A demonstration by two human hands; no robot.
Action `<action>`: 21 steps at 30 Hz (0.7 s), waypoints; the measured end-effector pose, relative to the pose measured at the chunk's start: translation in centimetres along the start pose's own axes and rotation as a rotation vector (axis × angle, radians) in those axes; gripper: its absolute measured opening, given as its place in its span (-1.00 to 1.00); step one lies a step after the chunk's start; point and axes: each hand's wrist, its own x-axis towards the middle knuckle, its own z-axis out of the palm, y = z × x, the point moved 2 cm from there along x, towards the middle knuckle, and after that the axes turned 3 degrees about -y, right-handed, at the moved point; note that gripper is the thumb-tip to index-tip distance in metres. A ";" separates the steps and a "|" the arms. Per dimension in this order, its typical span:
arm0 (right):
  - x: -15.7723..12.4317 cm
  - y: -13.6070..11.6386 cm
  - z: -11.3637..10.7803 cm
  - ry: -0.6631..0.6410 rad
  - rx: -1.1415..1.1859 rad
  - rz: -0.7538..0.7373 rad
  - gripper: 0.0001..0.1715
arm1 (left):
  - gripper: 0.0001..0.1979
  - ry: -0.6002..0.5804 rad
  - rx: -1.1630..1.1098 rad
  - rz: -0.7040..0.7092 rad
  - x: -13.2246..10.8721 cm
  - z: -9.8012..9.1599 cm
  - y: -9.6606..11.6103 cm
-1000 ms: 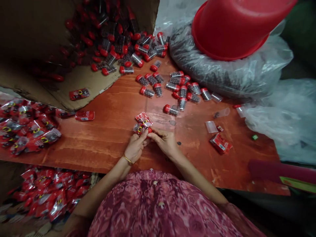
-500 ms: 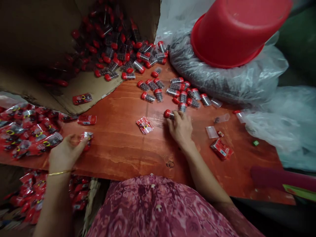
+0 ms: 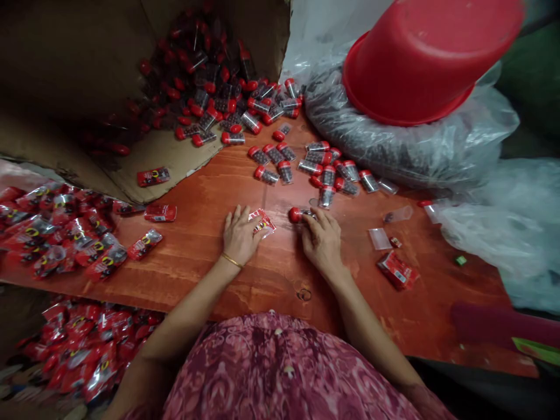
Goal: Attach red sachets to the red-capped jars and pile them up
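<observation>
My right hand (image 3: pixel 322 238) has its fingers closed on a small clear tube with a red cap (image 3: pixel 297 214); the tube lies on its side at the table surface, cap to the left. My left hand (image 3: pixel 241 236) rests at the left edge of a flat red printed wrapper (image 3: pixel 268 223), fingers spread and thumb over the wrapper's lower edge. Beyond the right hand lies a loose group of red-capped tubes (image 3: pixel 328 175) with dark contents. To the left, a filled red packet (image 3: pixel 145 244) lies beside a heap of similar packets (image 3: pixel 65 233).
A tipped cardboard box (image 3: pixel 175 157) spills many tubes at the back left. A red bucket (image 3: pixel 411 64) stands upside down on a filled plastic bag (image 3: pixel 367 134). At right lie a clear piece (image 3: pixel 380 238) and a crumpled red packet (image 3: pixel 399 270). More packets (image 3: pixel 87 350) sit below the table edge.
My left hand has let go of the filled packet by the heap and moved right to the flat wrapper. My right hand stays at the tube.
</observation>
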 end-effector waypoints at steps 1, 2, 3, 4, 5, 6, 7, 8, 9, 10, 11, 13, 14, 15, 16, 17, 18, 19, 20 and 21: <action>-0.2 -0.1 -0.2 0.012 0.019 -0.005 -0.69 | -0.68 -0.034 0.007 -0.004 0.3 0.5 0.1; -0.3 -0.2 -0.4 0.022 0.036 -0.007 -0.71 | -0.71 -0.052 0.008 -0.009 0.5 0.7 0.1; -0.4 -0.3 -0.5 0.030 0.053 -0.006 -0.73 | -0.73 -0.057 0.003 -0.015 0.5 0.8 0.0; -0.5 -0.5 -0.6 0.034 0.070 -0.008 -0.73 | -0.75 -0.054 -0.006 -0.018 0.5 0.8 -0.2; -0.5 -0.7 -0.6 0.037 0.091 -0.013 -0.74 | -0.76 -0.048 -0.016 -0.020 0.5 0.8 -0.3; -0.5 -1.0 -0.7 0.041 0.114 -0.020 -0.74 | -0.76 -0.041 -0.026 -0.019 0.4 0.8 -0.5; -0.4 -1.4 -0.7 0.047 0.143 -0.023 -0.74 | -0.76 -0.035 -0.038 -0.016 0.4 0.8 -0.7; -0.3 -1.9 -0.7 0.052 0.180 -0.022 -0.75 | -0.76 -0.024 -0.053 -0.018 0.3 0.8 -0.8; -0.2 -2.4 -0.7 0.055 0.226 -0.014 -0.76 | -0.75 -0.009 -0.073 -0.026 0.2 0.7 -0.9; -0.1 -2.9 -0.7 0.051 0.285 0.005 -0.77 | -0.75 0.013 -0.096 -0.041 0.2 0.6 -0.9; 0.0 -3.5 -0.7 0.036 0.357 0.035 -0.77 | -0.75 0.041 -0.117 -0.056 0.1 0.5 -0.8; 0.4 -4.8 -0.4 -0.029 0.543 0.126 -0.75 | -0.74 0.113 -0.140 -0.063 -0.2 -0.1 -0.4; 0.6 -5.4 -0.2 -0.078 0.654 0.179 -0.74 | -0.74 0.145 -0.141 -0.047 -0.4 -0.5 0.0; 0.9 -6.0 0.1 -0.124 0.770 0.231 -0.73 | -0.74 0.168 -0.141 -0.020 -0.6 -0.9 0.5; 1.1 -6.6 0.4 -0.158 0.875 0.273 -0.73 | -0.75 0.185 -0.145 0.006 -0.8 -1.3 1.0; 1.3 -7.1 0.6 -0.174 0.958 0.303 -0.73 | -0.74 0.200 -0.161 0.020 -1.1 -1.6 1.3; 1.5 -7.4 0.8 -0.172 1.011 0.320 -0.72 | -0.73 0.216 -0.197 0.014 -1.2 -1.9 1.6; 1.6 -7.6 0.9 -0.155 1.036 0.329 -0.69 | -0.70 0.228 -0.260 -0.018 -1.4 -2.2 1.7; 1.6 -7.7 0.9 -0.128 1.037 0.333 -0.67 | -0.66 0.226 -0.360 -0.075 -1.6 -2.4 1.7; 1.6 -7.7 0.9 -0.101 1.021 0.336 -0.66 | -0.62 0.197 -0.495 -0.147 -1.7 -2.5 1.6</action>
